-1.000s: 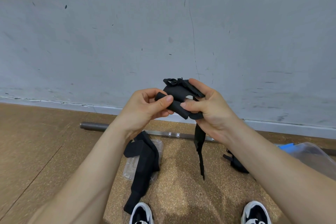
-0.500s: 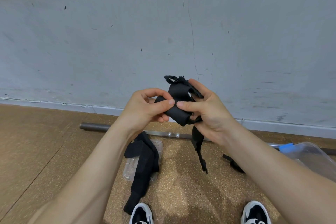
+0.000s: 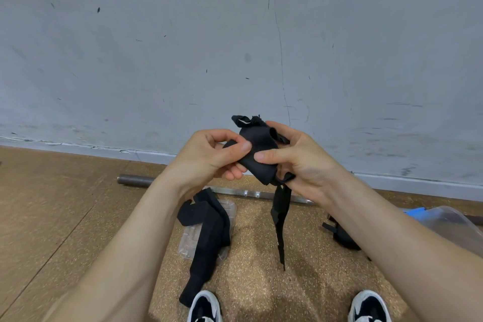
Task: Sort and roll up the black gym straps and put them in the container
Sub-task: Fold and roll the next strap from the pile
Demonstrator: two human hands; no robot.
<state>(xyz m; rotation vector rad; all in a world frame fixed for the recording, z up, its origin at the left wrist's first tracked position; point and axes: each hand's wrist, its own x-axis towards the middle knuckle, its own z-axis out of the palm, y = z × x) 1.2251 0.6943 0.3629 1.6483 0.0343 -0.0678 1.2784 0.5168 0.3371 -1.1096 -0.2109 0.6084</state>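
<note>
Left hand [image 3: 209, 157] pinches the left end of a partly rolled black strap [image 3: 258, 146], thumb pressed flat on the near face and the other fingers curled behind and beneath it. Right hand [image 3: 300, 162] grips the same roll from the other side: its thumb lies across the fabric, tip almost meeting the left thumb, the upper fingers arch over the top, and the lower ones curl round the strap where it leaves the roll. The 2 forearms reach in from the lower corners, wrists bent slightly inward, and the hands meet in front of the grey wall [image 3: 183, 47].

A small pale mark by the strap's bunched top end is too small to read. The strap's loose tail [image 3: 281, 219] hangs free below the right hand.

On the speckled floor [image 3: 52, 204], a 2nd strap [image 3: 209, 232] lies unrolled, draped over a clear plastic piece [image 3: 231, 208], its near end just beside the left shoe [image 3: 205, 306]. A 3rd black strap [image 3: 339, 236] sits near the right forearm, partly hidden by it. The clear container [image 3: 449, 222], with a blue part at its rim, lies at the right edge behind that forearm, well apart from the held roll. A metal bar [image 3: 146, 180] runs along the foot of the wall. Bare floor spreads to the left of the left arm and between the left shoe and the right shoe [image 3: 369, 304].
</note>
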